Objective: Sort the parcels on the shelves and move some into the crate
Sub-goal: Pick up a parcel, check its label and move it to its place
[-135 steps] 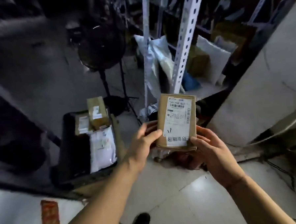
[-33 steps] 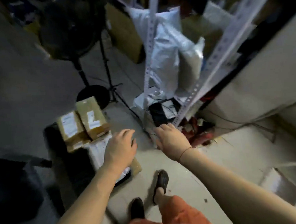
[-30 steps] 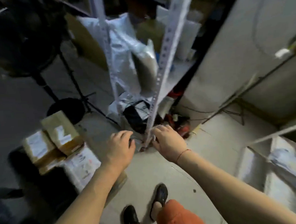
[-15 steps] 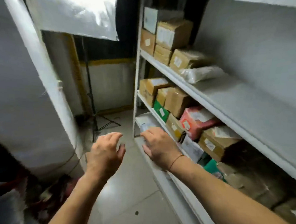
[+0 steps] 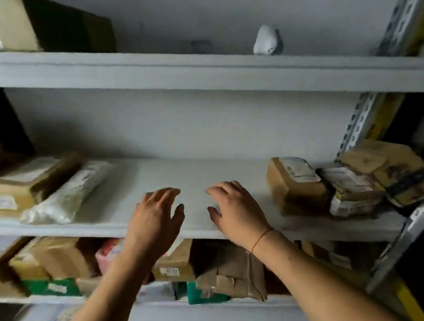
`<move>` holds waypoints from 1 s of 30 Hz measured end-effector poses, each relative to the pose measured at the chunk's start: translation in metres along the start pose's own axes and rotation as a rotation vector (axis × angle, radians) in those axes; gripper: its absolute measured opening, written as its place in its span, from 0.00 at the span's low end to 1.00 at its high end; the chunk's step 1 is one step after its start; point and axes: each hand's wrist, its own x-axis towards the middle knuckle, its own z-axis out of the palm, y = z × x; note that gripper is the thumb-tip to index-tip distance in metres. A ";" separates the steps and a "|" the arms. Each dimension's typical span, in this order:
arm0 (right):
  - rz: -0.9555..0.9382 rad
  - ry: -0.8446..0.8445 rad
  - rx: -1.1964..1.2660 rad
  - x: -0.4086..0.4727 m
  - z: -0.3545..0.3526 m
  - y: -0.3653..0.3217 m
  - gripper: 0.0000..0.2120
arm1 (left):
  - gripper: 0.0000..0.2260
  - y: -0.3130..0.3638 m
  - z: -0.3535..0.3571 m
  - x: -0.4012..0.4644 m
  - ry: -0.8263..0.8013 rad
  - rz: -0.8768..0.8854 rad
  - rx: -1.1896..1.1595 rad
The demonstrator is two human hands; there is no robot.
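Note:
I face a white shelf unit. My left hand (image 5: 155,217) and my right hand (image 5: 235,210) hover side by side over the bare middle of the middle shelf (image 5: 197,178), fingers relaxed, holding nothing. To the right of my right hand stands a brown cardboard parcel (image 5: 295,185) with a label on top, and more taped parcels (image 5: 376,173) lie beyond it. On the left of the same shelf lie a white padded bag (image 5: 67,192) and a brown box (image 5: 23,185). The crate is out of view.
The lower shelf holds packed boxes: brown cartons (image 5: 226,270), a pink parcel (image 5: 107,251) and green ones (image 5: 50,286). The top shelf (image 5: 201,67) carries a dark box (image 5: 59,26) at left and a small white bag (image 5: 267,41). A perforated metal upright (image 5: 365,113) stands at right.
The cardboard parcel I held is in the crate on the floor. I have turned from the crate to the shelf unit, and both empty hands have risen to the middle shelf.

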 end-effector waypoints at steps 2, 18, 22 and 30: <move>0.105 0.015 -0.070 -0.008 -0.012 0.021 0.20 | 0.17 0.013 0.022 0.025 -0.048 0.074 -0.040; 0.692 0.139 -0.406 -0.050 -0.040 0.144 0.51 | 0.15 0.184 0.134 0.095 -0.474 -0.133 -0.626; 0.622 0.436 -0.064 -0.052 -0.012 0.135 0.45 | 0.19 0.188 0.129 0.102 -0.489 -0.404 -0.914; 0.235 0.630 0.324 -0.055 0.002 0.133 0.45 | 0.41 0.167 0.116 0.090 -0.401 -0.621 -1.406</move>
